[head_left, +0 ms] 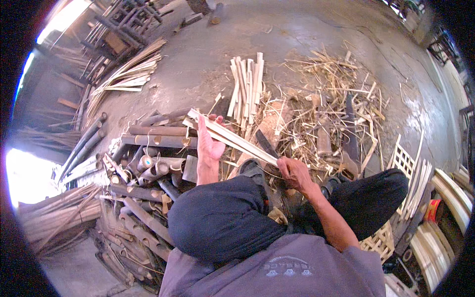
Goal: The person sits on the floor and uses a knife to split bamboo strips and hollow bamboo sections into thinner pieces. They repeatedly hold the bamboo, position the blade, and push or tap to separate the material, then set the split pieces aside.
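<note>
While grey concrete floor (307, 29) fills the upper half of the frame, a heap of dark bamboo tubes (143, 163) spreads across the left and lower left. Right of centre lies a litter of straw-coloured shavings (321, 99), and above centre a small stack of pale split slats (246, 84). At the right edge, woven lattice pieces (403, 161) lean beside the person's dark-trousered knee (376, 195). Across the middle, a bundle of long pale bamboo strips (232, 138) runs diagonally from upper left to lower right. The left hand (210, 146) supports its upper end, fingers curled around the strips. The right hand (292, 171) is closed tightly around the lower end.
</note>
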